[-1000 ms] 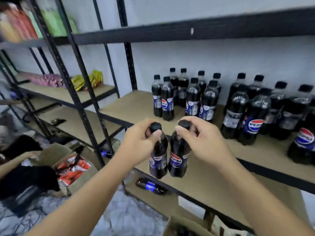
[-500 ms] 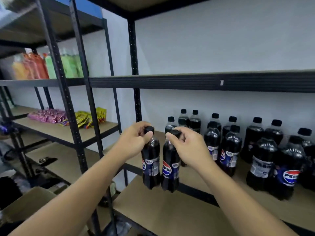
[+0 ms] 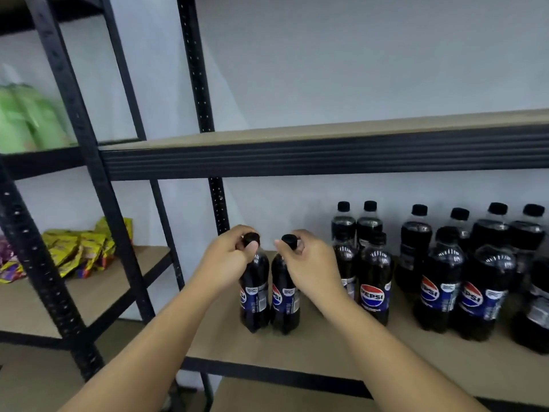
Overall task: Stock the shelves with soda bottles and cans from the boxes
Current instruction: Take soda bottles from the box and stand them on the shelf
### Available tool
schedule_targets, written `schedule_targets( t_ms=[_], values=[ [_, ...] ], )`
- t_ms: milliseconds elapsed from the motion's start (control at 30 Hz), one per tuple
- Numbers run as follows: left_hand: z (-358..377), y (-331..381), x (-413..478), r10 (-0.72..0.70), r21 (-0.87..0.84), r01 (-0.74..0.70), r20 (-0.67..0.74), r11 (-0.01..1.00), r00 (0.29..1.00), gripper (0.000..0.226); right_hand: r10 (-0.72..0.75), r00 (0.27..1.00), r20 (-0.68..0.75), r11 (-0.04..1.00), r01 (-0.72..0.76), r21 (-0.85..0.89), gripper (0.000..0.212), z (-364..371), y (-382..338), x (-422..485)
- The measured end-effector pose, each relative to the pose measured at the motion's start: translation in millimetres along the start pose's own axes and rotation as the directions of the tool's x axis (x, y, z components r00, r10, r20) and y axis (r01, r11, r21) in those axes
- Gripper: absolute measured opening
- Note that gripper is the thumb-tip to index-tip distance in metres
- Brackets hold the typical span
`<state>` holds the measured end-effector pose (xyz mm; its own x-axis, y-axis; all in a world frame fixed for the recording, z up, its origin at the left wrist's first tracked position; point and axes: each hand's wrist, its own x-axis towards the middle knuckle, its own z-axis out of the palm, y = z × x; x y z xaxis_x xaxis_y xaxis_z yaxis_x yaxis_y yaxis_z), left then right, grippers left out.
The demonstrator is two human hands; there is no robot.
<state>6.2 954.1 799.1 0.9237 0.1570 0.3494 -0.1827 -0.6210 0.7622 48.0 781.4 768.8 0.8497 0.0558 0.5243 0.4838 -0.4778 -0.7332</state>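
Curling fingers (image 3: pixel 252 250) of both hands (image 3: pixel 228 263) pinch two bottles (image 3: pixel 256 295).

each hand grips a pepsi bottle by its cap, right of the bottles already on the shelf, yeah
Wrong side: the head view shows the left hand and right hand gripping the held bottles by their caps left of the stocked bottles on the shelf.

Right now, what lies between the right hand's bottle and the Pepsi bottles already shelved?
No other item: only the right hand reaches across, above bare shelf board, in the head view.
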Motion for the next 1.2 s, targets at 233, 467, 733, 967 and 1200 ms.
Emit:
schedule_targets(
  t_ms=[233, 467, 733, 967, 1200],
  values=[
    [8.7, -36.0, 59.3, 0.011, -0.084, -0.005, 0.071, 0.996, 0.997, 0.016, 0.07, 0.995, -0.075, 0.98, -0.083, -0.181, 0.036, 42.0, 11.8, 42.0],
    [14.2, -70.3, 78.6, 0.041, -0.002, -0.041, 0.14, 0.999, 0.989, 0.027, 0.104, 0.993, -0.054, 0.957, -0.114, -0.266, 0.056, 62.0, 36.4, 28.0],
    [49.6, -132.7, 22.9, 0.019, -0.058, 0.007, 0.423, 0.998, 0.906, 0.047, 0.338, 0.92, 0.198, 0.941, -0.334, -0.054, 0.063, 67.3, 74.8, -33.2],
    [75.1, -162.1, 36.3, -0.032, -0.026, 0.045, 0.376, 0.999, 0.926, 0.04, 0.388, 0.92, 0.058, 0.921, -0.388, -0.017, 0.05, 90.0, 95.7, -38.7],
    [107.8, -172.7, 69.6, -0.069, -0.068, 0.097, 0.332, 0.993, 0.941, 0.057, 0.437, 0.899, 0.01, 0.899, -0.437, -0.027, 0.067, 100.2, 112.3, -11.1]
  ],
)
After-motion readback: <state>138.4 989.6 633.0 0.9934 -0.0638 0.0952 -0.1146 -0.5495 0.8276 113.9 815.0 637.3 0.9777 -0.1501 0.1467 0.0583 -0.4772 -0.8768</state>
